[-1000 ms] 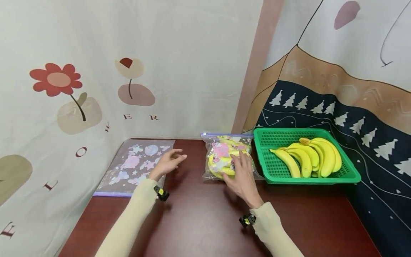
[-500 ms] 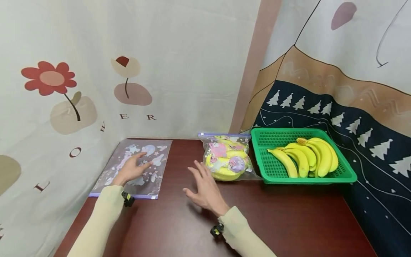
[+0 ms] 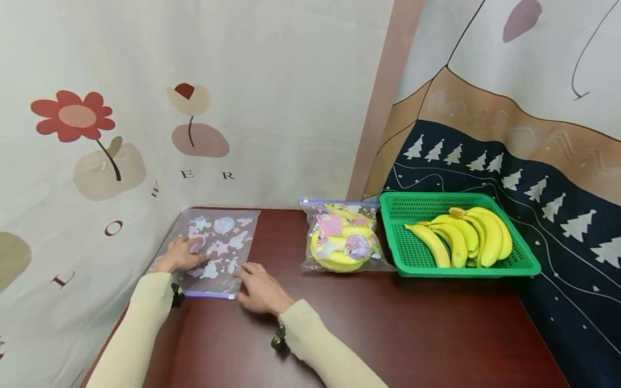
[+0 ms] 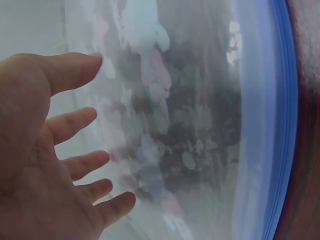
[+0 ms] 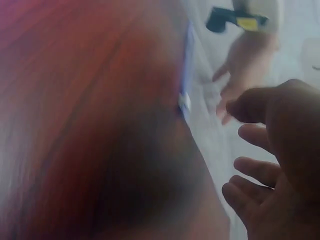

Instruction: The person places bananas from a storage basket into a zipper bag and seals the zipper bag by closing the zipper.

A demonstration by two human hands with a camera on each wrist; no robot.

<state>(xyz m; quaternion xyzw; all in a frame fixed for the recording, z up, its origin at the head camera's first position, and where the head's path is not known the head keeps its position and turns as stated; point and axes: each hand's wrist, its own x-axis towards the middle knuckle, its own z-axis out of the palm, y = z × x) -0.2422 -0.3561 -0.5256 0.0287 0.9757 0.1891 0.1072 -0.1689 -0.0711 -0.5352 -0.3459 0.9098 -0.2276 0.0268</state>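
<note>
A flat clear zip bag with pastel cartoon prints lies at the left of the table, its purple zip edge toward me. My left hand is over the bag's left half, and the left wrist view shows its fingers spread and relaxed with nothing between them. At the bag's right edge, close to the zip's white slider, is my right hand. Its fingers bend loosely in the right wrist view and hold nothing.
A second printed zip bag, filled with bananas, stands at the back middle. Right beside it is a green basket with several bananas. Cloth-covered walls border the dark red table behind and at both sides.
Both hands have moved left: the right hand from the banana-filled bag to the flat bag's right edge, the left from beside the flat bag to over its left half.
</note>
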